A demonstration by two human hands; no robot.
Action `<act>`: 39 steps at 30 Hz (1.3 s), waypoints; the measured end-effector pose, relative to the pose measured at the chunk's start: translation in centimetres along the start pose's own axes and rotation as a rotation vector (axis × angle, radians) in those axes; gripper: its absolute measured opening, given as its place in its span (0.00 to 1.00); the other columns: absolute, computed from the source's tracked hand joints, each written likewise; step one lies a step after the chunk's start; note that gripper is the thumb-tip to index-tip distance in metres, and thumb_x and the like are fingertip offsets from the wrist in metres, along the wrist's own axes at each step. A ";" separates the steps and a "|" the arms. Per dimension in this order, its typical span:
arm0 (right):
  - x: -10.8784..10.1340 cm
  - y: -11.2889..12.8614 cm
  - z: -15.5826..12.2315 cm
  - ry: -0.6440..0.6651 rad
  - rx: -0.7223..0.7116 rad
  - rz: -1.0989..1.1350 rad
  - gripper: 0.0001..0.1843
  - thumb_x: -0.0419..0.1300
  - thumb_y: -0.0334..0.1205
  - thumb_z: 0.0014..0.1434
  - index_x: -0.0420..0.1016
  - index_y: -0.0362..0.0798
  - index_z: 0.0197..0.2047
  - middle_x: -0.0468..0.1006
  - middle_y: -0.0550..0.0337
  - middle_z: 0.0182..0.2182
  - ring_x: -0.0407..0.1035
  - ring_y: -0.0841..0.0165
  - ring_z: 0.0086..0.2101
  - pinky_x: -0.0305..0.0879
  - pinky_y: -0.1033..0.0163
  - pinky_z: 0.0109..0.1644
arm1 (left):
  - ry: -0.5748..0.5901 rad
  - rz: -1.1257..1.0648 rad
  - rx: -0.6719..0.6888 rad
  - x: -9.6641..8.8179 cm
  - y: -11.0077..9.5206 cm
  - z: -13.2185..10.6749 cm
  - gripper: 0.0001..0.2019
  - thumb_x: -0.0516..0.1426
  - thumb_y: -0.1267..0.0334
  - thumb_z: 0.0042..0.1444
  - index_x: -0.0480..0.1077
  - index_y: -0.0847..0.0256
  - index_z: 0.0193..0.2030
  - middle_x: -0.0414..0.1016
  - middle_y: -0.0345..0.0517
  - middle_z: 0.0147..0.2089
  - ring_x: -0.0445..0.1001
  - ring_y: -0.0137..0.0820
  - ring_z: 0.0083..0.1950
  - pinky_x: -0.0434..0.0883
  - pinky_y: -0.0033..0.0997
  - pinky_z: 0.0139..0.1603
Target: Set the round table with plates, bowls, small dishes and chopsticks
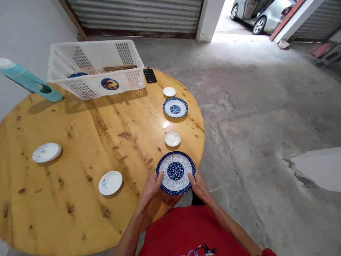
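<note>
A round white plate with a blue patterned rim and centre [176,171] is held at the near right edge of the wooden table. My left hand [153,185] grips its left side, thumb on top. On the opposite side my right hand [199,185] pinches the rim the same way. Just beyond the plate lies a small white saucer [172,139]. Farther along the edge sit a second blue-rimmed plate [175,107] and another small white dish [169,92]. To the left of my left hand is a shallow white bowl [110,183].
The round wooden table [80,142] bears a white plastic basket [90,83] with chopsticks and a blue-rimmed dish inside. A black phone or remote [150,75] lies beside it. At left are a teal cylindrical object [34,83] and stacked white dishes [46,152]. Concrete floor [253,106] stretches right.
</note>
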State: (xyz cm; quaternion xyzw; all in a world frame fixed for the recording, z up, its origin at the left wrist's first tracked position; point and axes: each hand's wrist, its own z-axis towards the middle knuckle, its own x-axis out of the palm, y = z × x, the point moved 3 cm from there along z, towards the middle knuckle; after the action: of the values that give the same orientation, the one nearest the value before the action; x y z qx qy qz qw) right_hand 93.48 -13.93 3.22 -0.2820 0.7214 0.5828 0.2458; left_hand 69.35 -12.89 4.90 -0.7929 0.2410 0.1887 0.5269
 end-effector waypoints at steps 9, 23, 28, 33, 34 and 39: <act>-16.1 -8.5 4.0 -0.129 -0.020 -0.015 0.20 0.43 0.53 0.68 0.68 0.49 0.42 0.80 0.47 0.32 0.76 0.55 0.33 0.65 0.57 0.35 | -0.090 -0.135 0.056 12.9 -13.9 1.4 0.16 0.49 0.50 0.64 0.70 0.59 0.45 0.80 0.51 0.42 0.78 0.41 0.43 0.71 0.38 0.47; -26.6 -15.5 11.2 -0.022 -0.087 -0.025 0.23 0.44 0.57 0.65 0.70 0.48 0.39 0.79 0.46 0.29 0.74 0.53 0.33 0.66 0.54 0.36 | -0.104 -0.126 -0.021 20.8 -23.4 4.8 0.17 0.45 0.48 0.65 0.66 0.58 0.37 0.75 0.47 0.38 0.73 0.37 0.41 0.70 0.36 0.46; -26.4 -14.4 17.0 0.027 -0.154 -0.047 0.25 0.44 0.58 0.65 0.72 0.48 0.39 0.79 0.46 0.29 0.73 0.53 0.34 0.66 0.55 0.37 | -0.168 -0.135 -0.052 19.6 -24.1 8.6 0.16 0.46 0.50 0.65 0.65 0.57 0.35 0.74 0.45 0.35 0.72 0.36 0.38 0.67 0.33 0.41; -26.0 -11.2 24.9 0.070 -0.241 -0.114 0.23 0.45 0.57 0.65 0.71 0.48 0.38 0.79 0.44 0.31 0.73 0.53 0.34 0.65 0.54 0.37 | -0.273 -0.122 -0.105 17.1 -24.3 14.3 0.15 0.47 0.52 0.64 0.63 0.57 0.30 0.71 0.43 0.30 0.70 0.34 0.33 0.62 0.31 0.35; -25.7 -10.3 26.5 0.084 -0.259 -0.125 0.24 0.45 0.57 0.65 0.71 0.48 0.39 0.79 0.44 0.30 0.73 0.53 0.34 0.65 0.54 0.38 | -0.293 -0.128 -0.116 16.4 -24.4 15.4 0.15 0.48 0.52 0.64 0.64 0.57 0.30 0.71 0.43 0.29 0.70 0.34 0.33 0.61 0.30 0.35; -23.4 -5.4 34.1 0.180 -0.344 -0.182 0.24 0.45 0.58 0.64 0.71 0.48 0.38 0.78 0.46 0.30 0.72 0.54 0.34 0.65 0.54 0.37 | -0.379 -0.118 -0.218 12.1 -24.0 19.8 0.15 0.49 0.53 0.64 0.65 0.58 0.29 0.70 0.42 0.27 0.68 0.33 0.30 0.59 0.31 0.33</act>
State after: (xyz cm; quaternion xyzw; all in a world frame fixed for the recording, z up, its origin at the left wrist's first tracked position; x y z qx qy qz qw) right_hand 114.92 21.45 8.59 -0.4349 0.6019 0.6451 0.1801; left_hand 92.20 11.12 8.69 -0.8083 0.0691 0.3282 0.4840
